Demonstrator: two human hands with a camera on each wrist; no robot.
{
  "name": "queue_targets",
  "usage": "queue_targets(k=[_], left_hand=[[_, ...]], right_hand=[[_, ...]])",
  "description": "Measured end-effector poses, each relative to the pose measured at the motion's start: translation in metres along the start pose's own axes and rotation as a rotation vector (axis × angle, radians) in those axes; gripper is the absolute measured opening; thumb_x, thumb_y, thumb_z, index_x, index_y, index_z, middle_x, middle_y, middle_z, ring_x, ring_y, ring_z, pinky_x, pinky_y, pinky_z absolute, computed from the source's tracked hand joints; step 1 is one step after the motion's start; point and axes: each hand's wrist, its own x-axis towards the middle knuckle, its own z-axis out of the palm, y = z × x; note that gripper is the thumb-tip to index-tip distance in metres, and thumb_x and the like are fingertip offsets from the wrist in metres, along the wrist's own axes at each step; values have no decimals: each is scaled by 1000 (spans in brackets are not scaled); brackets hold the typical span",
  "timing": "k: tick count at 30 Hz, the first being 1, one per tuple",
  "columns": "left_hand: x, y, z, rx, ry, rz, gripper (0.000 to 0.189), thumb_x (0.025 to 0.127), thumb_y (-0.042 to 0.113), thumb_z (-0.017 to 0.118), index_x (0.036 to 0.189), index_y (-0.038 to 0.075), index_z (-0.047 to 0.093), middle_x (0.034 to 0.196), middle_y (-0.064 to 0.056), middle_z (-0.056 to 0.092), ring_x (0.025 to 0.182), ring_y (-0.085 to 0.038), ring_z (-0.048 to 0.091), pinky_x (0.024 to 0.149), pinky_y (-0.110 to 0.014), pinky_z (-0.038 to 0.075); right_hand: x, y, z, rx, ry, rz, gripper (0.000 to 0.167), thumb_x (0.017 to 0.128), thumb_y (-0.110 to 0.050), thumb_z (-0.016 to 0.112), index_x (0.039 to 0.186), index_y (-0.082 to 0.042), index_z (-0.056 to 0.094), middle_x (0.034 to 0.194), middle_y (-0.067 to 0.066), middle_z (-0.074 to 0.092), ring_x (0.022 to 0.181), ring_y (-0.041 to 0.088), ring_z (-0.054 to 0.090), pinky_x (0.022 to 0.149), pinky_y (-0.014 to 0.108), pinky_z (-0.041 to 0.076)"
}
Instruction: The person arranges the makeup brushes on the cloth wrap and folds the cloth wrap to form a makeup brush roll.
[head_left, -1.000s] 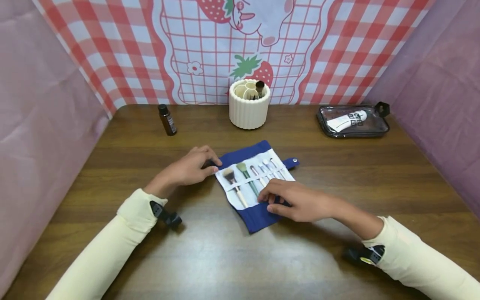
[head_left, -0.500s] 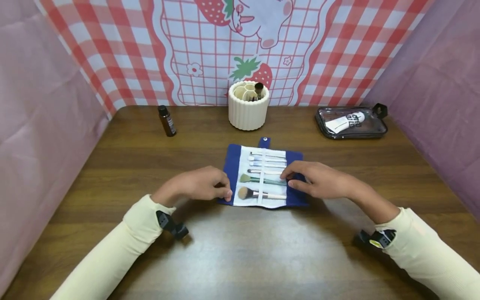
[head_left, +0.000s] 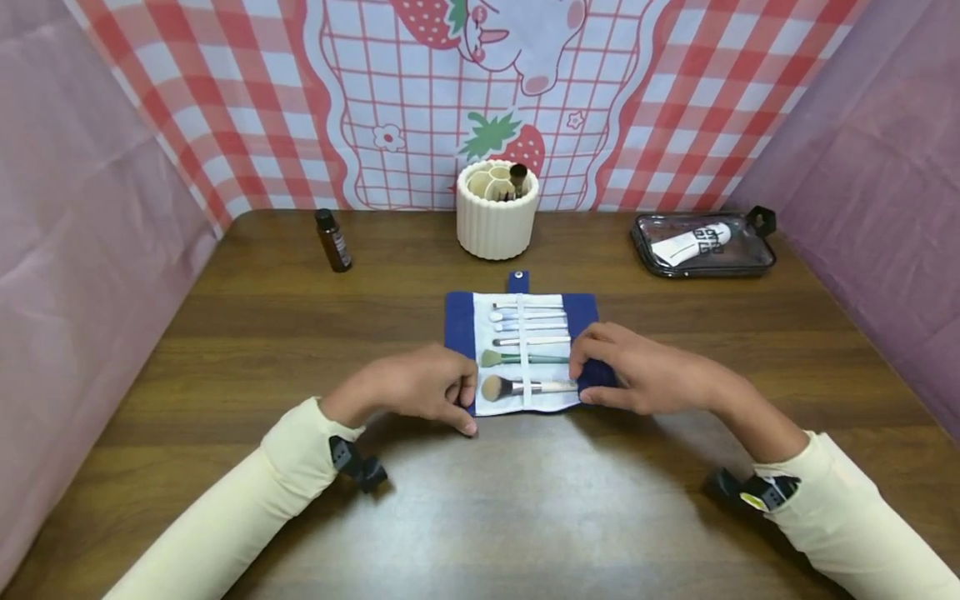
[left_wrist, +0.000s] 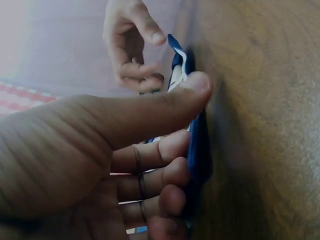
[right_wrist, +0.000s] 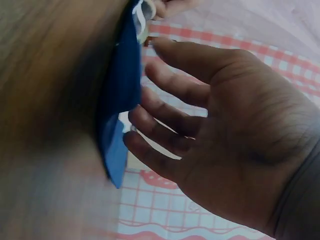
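A navy brush roll [head_left: 460, 321] lies unrolled on the table, its pale lining facing up and its snap tab [head_left: 518, 282] pointing away from me. A white elastic band holds several makeup brushes across it; nearest is a fluffy tan-headed brush [head_left: 492, 387], then a green brush [head_left: 491, 358]. Bent fingers of my left hand [head_left: 423, 385] touch the roll's left flap, with the thumb apart at its near corner. On the other side, my right hand [head_left: 648, 372] rests its loosely bent fingertips on the right flap. In the right wrist view the fingers are spread beside the blue cloth [right_wrist: 122, 75].
A ribbed cream holder [head_left: 495, 221] with a dark brush in it stands at the back. To its left is a small brown bottle [head_left: 334, 243]; at the back right lies a clear black-edged case [head_left: 738, 254] containing a white tube [head_left: 686, 244].
The brush roll has turned anticlockwise, from slanted to square with the table, between both hands. Lately it shifted slightly left, and my left thumb slid off its flap toward me.
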Motion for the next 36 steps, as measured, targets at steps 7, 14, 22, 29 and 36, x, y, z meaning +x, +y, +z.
queue_targets(k=[7,14,22,29,36], left_hand=[[2,1,2,10,29,17,24,88,28,80,86,15,61,71,5,56,63,-6,51,58,-24,43],[-1,0,1,8,59,68,16,95,24,72,85,19,61,72,7,56,63,-5,51,58,-25,42],[-1,1,-2,102,152,57,16,99,22,66,84,18,61,86,3,52,80,-13,47,71,-30,41],[1,1,-3,44,221,28,15,101,17,62,86,15,61,81,4,56,73,-12,52,66,-30,45],[7,-2,1,-1,283,-79,13,102,19,60,92,10,61,76,2,56,70,-13,52,64,-30,44]], right_hand=[[0,-7,2,-30,-137,-11,17,92,-29,75,101,-25,62,96,-8,53,87,13,52,73,29,46],[3,-6,4,-51,-106,-64,9,96,-19,69,97,-25,62,87,-13,53,81,11,52,68,27,44],[4,-4,3,-56,-75,-40,8,100,-13,61,99,-21,61,88,-13,55,81,8,50,70,29,46],[4,-3,4,-72,14,-24,10,99,-7,60,99,-16,58,89,-8,53,71,6,49,59,25,46],[11,1,6,-74,48,53,9,100,-9,60,95,-17,58,77,-9,52,64,6,48,57,28,42]])
